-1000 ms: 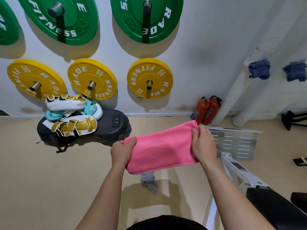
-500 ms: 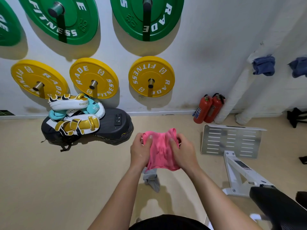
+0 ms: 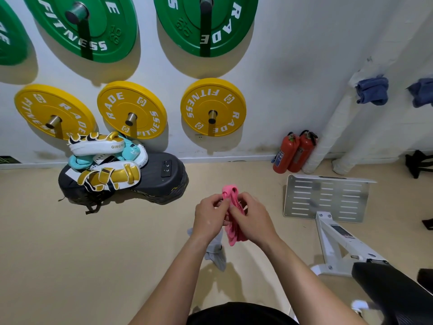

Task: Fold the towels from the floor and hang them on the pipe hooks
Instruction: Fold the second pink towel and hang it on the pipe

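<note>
A pink towel [image 3: 232, 231] is folded into a narrow bundle between my hands at the middle of the view. My left hand [image 3: 209, 216] pinches its left side and my right hand [image 3: 251, 221] grips its right side, the two hands almost touching. A grey towel [image 3: 216, 252] lies crumpled on the beige floor just below them, partly hidden by my left forearm. Two blue towels [image 3: 371, 91] [image 3: 421, 91] hang on white wrapped pipes [image 3: 328, 134] at the upper right.
Two red fire extinguishers [image 3: 294, 152] stand by the pipes. A perforated metal plate [image 3: 328, 198] on a white frame and a black bench pad [image 3: 393, 292] sit to the right. Boxing pads [image 3: 105, 165] lie on a black base at left. Weight plates [image 3: 212, 107] hang on the wall.
My hands came together, folding the spread pink towel in half twice into a narrow bundle. The view shifted slightly left and down.
</note>
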Demonstrator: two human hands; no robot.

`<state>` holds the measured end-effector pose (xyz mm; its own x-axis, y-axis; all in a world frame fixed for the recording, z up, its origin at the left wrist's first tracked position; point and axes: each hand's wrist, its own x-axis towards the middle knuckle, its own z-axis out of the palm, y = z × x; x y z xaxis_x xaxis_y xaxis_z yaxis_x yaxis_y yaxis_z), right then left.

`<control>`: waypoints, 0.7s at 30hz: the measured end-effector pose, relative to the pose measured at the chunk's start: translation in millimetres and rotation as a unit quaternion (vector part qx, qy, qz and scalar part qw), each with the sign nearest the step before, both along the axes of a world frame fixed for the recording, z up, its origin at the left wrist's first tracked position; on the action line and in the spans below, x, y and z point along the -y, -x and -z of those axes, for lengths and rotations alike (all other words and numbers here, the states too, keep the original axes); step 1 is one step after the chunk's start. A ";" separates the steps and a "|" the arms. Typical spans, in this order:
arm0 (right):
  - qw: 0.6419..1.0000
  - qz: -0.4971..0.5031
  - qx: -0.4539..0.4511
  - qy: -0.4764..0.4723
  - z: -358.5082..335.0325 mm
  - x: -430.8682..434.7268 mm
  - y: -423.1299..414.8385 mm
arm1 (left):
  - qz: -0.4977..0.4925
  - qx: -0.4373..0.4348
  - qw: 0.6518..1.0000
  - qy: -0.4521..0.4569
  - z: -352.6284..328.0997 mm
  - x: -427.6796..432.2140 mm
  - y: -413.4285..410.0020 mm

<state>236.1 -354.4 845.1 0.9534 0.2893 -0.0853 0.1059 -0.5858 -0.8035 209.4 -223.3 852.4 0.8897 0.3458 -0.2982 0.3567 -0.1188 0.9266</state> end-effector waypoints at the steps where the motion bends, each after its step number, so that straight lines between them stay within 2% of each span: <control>1: 1.000 -0.008 -0.009 0.006 -0.2 1.8 -0.9 | 0.009 -0.007 1.000 0.003 -1.4 -0.7 -0.4; 8: 0.999 -0.030 -0.009 0.012 4.5 13.3 -14.9 | 0.111 -0.008 0.992 0.054 1.4 -11.5 1.0; 10: 0.999 -0.047 -0.014 -0.006 2.7 18.4 -21.3 | 0.077 0.014 0.997 -0.015 1.5 -18.4 0.7; 12: 0.997 -0.075 -0.028 -0.020 -3.4 26.4 -27.2 | 0.050 0.050 0.987 -0.143 6.0 -30.4 0.7; 14: 0.994 -0.093 -0.046 -0.043 -12.0 34.6 -32.8 | 0.080 0.039 0.971 -0.223 12.7 -42.4 1.5; 15: 0.992 -0.089 -0.061 -0.064 -18.7 37.8 -34.6 | 0.111 0.012 0.967 -0.231 12.9 -45.1 1.9; 16: 0.990 -0.075 -0.077 -0.088 -23.5 41.3 -36.9 | 0.142 -0.015 0.966 -0.216 16.7 -47.9 0.6; 18: 0.987 -0.042 -0.098 -0.120 -33.0 50.1 -41.3 | 0.174 -0.016 0.977 -0.119 17.1 -48.3 -2.5; 21: 0.987 0.021 -0.116 -0.107 -32.4 67.6 -45.4 | 0.139 0.023 0.989 0.047 9.5 -34.1 -6.4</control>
